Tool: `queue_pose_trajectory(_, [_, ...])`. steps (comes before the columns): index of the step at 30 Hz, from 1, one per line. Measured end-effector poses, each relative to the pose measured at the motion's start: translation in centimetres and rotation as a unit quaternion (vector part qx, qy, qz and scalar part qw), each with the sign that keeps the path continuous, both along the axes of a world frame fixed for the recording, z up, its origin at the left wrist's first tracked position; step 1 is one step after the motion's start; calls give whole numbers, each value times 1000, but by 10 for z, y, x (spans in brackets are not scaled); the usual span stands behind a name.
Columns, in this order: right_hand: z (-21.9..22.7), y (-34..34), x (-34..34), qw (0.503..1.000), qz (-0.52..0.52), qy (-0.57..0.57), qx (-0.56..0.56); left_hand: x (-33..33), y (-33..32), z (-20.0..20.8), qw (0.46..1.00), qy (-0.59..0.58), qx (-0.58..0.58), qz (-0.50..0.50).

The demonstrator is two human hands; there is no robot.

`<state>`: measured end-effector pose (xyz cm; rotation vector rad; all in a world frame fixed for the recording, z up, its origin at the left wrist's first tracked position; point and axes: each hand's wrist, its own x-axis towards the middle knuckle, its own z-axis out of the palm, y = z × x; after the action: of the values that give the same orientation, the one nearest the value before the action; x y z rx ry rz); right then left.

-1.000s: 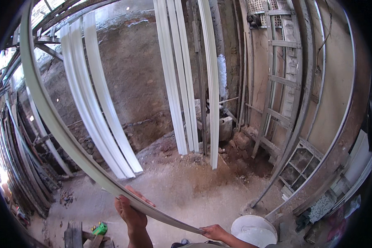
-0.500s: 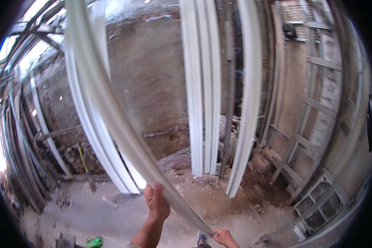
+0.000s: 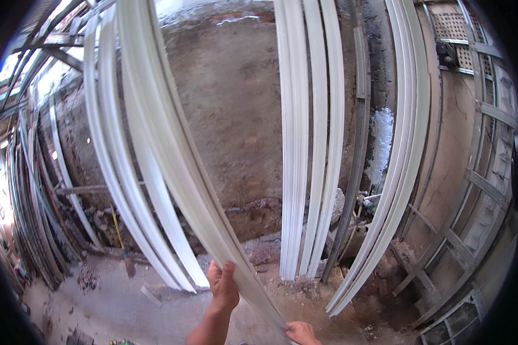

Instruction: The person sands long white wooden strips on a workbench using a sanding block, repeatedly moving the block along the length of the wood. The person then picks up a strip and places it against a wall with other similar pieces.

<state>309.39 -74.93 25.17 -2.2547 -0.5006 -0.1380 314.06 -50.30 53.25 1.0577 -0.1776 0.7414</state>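
In the lower middle of the head view, two bare hands hold one long, pale, grooved molding strip point(image 3: 181, 172) on a slant. Its long axis runs from the top edge, left of centre, down and rightward to the lower edge — the upper end leaves the picture, and the lower part narrows toward the wearer. The left hand point(image 3: 223, 286) is closed around the strip's left edge, with the thumb laid on the grooved face. The right hand point(image 3: 302, 332), lower down, grips it close to the bottom of the picture; its fingers are partly cut off there.

More pale strips lean in three groups. Left of the held one stand three left-hand strips point(image 3: 115, 155), the rightmost partly hidden behind it higher up. Near the centre I count three central strips point(image 3: 294, 144), the leftmost wide enough that it may be a pair. To the right, a close-set bundle point(image 3: 400, 155) shows two lower ends; its full count I cannot tell. One grey pole point(image 3: 354, 149) stands between these last two groups.

Behind is a rough brown wall point(image 3: 230, 126). One ladder point(image 3: 484, 187) leans at far right, and one yellow-handled tool point(image 3: 117, 227) stands at left.
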Motion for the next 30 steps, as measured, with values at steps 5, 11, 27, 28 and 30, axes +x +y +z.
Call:
queue_pose_trajectory(5, [-28,35,86,999,-11,14,-43,76,19,2,999,-8,24,-26])
queue_pose_trajectory(11, [-22,88,171,995,-44,78,-36,166,50,9,991,-23,-9,-131])
queue_pose_trajectory(27, [110,190,391,931,-129,86,331,373,62,104,984,-38,116,-128])
queue_pose_trajectory(28, [113,189,405,934,-137,64,324,383,58,115,983,-49,136,-115])
queue_pose_trajectory(30, [121,189,428,952,-178,-32,247,402,49,134,979,-68,169,-94])
